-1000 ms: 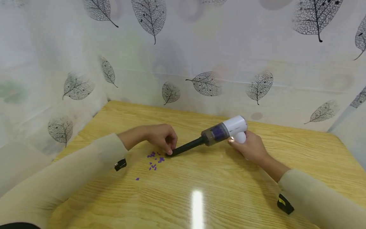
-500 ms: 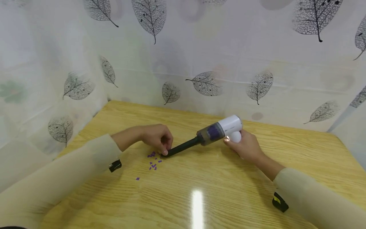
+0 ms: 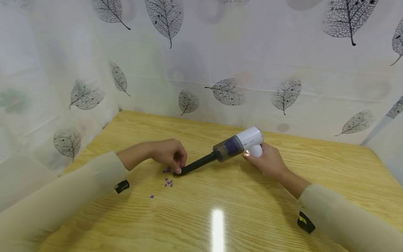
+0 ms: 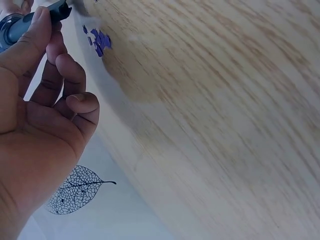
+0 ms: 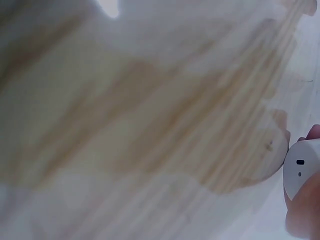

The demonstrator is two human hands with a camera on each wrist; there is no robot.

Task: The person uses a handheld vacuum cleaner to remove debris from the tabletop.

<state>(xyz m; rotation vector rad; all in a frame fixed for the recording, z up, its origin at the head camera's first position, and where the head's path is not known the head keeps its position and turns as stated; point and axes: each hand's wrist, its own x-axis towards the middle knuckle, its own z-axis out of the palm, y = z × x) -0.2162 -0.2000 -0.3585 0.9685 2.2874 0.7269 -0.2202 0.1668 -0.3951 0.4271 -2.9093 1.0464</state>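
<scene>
A handheld vacuum cleaner (image 3: 250, 138) has a white body, a see-through dust cup (image 3: 229, 147) with a purple part inside, and a long black nozzle (image 3: 199, 163). My right hand (image 3: 270, 161) grips its white handle; in the right wrist view the handle's base (image 5: 295, 167) shows beside my fingers. With thumb and forefinger, my left hand (image 3: 168, 153) pinches the nozzle near its tip, seen too in the left wrist view as a dark tube end (image 4: 59, 11). Small purple scraps (image 3: 169, 182) lie just left of the tip, also visible as a cluster (image 4: 100, 41) beyond the left fingers.
The wood-grain table (image 3: 252, 210) runs back to a pale leaf-print cloth (image 3: 201, 52) hung behind and to the left. A single purple scrap (image 3: 152, 196) lies apart, nearer the front. A bright light reflection crosses the table's front middle.
Both hands and the vacuum cleaner have moved left, the nozzle tip sliding over the table. Fewer purple scraps show near the tip than one second ago.
</scene>
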